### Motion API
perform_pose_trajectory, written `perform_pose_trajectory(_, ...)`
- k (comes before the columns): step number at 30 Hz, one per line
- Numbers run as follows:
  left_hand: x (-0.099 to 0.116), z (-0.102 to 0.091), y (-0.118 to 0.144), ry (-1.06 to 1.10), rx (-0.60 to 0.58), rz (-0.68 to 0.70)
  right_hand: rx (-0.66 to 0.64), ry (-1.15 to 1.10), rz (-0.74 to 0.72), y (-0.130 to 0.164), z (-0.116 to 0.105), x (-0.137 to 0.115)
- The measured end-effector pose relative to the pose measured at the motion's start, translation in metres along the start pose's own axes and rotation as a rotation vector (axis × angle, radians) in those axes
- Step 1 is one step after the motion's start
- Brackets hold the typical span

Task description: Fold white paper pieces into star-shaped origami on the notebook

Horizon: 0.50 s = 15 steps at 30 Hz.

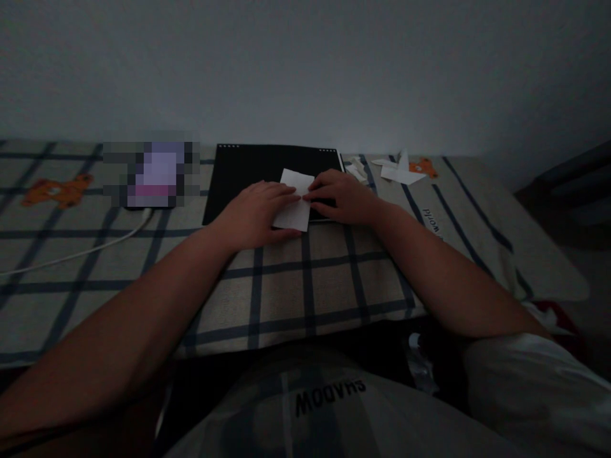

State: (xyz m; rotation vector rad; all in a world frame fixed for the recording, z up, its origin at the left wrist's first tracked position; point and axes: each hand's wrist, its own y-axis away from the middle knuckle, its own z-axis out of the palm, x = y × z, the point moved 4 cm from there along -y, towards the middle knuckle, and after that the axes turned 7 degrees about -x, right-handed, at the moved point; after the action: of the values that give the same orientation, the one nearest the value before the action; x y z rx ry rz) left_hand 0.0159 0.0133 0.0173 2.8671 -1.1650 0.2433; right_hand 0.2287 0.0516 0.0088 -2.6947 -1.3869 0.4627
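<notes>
A small white sheet of paper [294,219], apparently folded, lies over the front part of a black notebook [243,168]; its near end reaches past the notebook's edge. My left hand [252,216] rests flat across the paper's left side, fingers stretched to the right and thumb spread along the near end. At the paper's right edge, my right hand [341,196] has its fingers bent and its fingertips closed on the sheet, close to the left fingertips. Part of the paper is hidden under the left hand.
To the left lies a phone [160,168], its screen blurred out, with a white cable [114,242] plugged in. Folded white paper pieces [401,170] lie right of the notebook. A checked cloth [281,286] covers the table, which meets a wall [286,70] behind.
</notes>
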Motion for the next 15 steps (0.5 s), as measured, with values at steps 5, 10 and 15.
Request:
perform_pose_trajectory(5, 0.002, -0.01, 0.002, -0.016, 0.029, 0.0, -0.01, -0.004, 0.0, 0.002, 0.0, 0.005)
perform_pose_trajectory(10, -0.005, -0.017, 0.011, 0.011, 0.158, -0.152, 0.075, 0.008, 0.021, 0.001, 0.0, 0.014)
perform_pose_trajectory(15, -0.01, -0.024, 0.021, 0.201, 0.429, -0.233, 0.185, -0.037, 0.118, 0.002, -0.008, 0.018)
